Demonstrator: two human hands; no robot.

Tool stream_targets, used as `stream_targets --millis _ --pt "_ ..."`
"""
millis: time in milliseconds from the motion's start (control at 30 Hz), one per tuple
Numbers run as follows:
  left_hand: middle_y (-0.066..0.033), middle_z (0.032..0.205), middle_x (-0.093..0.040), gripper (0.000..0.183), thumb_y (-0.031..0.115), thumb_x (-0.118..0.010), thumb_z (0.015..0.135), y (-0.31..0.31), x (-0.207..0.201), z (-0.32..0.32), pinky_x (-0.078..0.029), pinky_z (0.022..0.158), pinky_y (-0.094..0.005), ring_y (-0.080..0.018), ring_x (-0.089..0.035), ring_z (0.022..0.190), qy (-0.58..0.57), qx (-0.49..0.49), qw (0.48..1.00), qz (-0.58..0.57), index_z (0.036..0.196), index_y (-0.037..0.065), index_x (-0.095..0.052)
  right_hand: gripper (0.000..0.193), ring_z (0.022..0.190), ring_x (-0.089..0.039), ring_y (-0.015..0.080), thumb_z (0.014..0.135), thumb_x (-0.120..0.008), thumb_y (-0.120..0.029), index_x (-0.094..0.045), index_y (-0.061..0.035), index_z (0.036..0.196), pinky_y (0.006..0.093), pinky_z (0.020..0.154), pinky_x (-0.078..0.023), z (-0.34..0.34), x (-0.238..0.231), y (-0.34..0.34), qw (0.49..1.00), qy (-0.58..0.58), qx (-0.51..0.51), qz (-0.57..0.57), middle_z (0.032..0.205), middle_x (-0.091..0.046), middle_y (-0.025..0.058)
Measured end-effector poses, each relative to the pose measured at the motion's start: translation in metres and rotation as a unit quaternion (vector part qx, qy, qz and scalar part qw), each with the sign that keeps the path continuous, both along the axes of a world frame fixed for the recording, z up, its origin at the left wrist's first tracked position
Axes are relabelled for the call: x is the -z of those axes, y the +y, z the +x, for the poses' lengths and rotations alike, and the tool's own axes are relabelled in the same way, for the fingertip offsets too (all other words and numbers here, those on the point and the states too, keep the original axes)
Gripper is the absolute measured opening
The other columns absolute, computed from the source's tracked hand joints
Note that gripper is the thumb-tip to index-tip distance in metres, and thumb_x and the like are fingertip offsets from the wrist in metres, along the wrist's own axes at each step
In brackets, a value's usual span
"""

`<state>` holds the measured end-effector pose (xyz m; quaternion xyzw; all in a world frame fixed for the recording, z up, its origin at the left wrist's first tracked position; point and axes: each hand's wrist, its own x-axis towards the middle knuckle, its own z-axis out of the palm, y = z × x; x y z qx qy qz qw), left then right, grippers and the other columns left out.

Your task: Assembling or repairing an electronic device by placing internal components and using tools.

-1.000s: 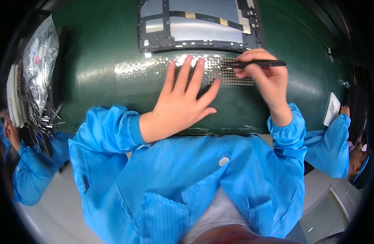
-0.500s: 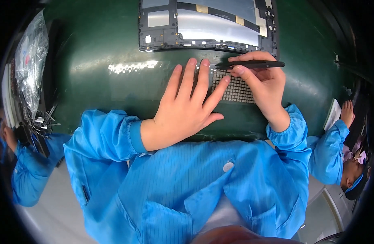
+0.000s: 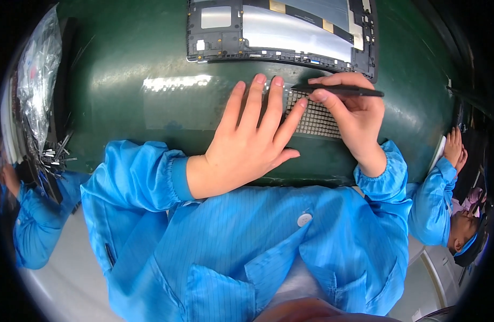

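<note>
My left hand (image 3: 249,137) lies flat with its fingers spread over a clear plastic sheet (image 3: 174,110) on the green table. Rows of small greyish square pads (image 3: 319,119) cover the right part of that sheet, beside my left index finger. In my right hand (image 3: 359,115) is a pair of black tweezers (image 3: 346,90), pinched between thumb and fingers. Their tip points left, just above the upper left corner of the pads; whether it touches one, I cannot tell. Beyond my hands lies a black-framed panel (image 3: 217,49) with silvery plates and a dark ribbon strip.
A clear plastic bag (image 3: 38,80) rests at the left, with a pile of small dark and white strips (image 3: 55,155) below it. Co-workers in blue sleeves sit at both sides; one has a hand (image 3: 454,147) near a white edge at the right. The green table (image 3: 118,53) stretches between.
The view has shifted slightly, so the panel sits a bit higher and further right. Both hands keep nearly the same pose over the sheet, and the tweezers stay held.
</note>
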<state>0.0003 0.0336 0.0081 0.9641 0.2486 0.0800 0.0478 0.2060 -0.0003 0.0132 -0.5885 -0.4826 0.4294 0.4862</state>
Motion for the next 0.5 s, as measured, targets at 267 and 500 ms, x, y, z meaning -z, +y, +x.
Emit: stream_targets --millis 267,500 --pt "-0.0233 0.136 -0.044 0.084 0.059 -0.067 0.067 -0.001 0.003 0.001 -0.038 0.101 -0.053 -0.0426 -0.045 0.122 -0.004 -0.017 1.0 0.004 0.138 0.017 -0.048 0.019 0.087 -0.067 0.0175 0.084 -0.067 0.004 -0.061 0.0051 0.101 0.0266 0.08 -0.055 0.0 0.001 0.002 0.997 0.02 0.0 0.07 0.097 -0.067 0.013" --pt "-0.0229 0.134 -0.045 0.081 0.06 -0.066 0.069 0.001 0.005 -0.008 -0.036 0.102 -0.0559 -0.0434 -0.043 0.123 -0.029 -0.026 0.999 0.001 0.134 0.015 -0.051 0.019 0.083 -0.067 0.0163 0.086 -0.065 0.004 -0.057 0.0064 0.103 0.0255 0.076 -0.055 -0.013 -0.003 0.046 0.991 0.005 -0.03 0.131 0.097 -0.066 0.0143"
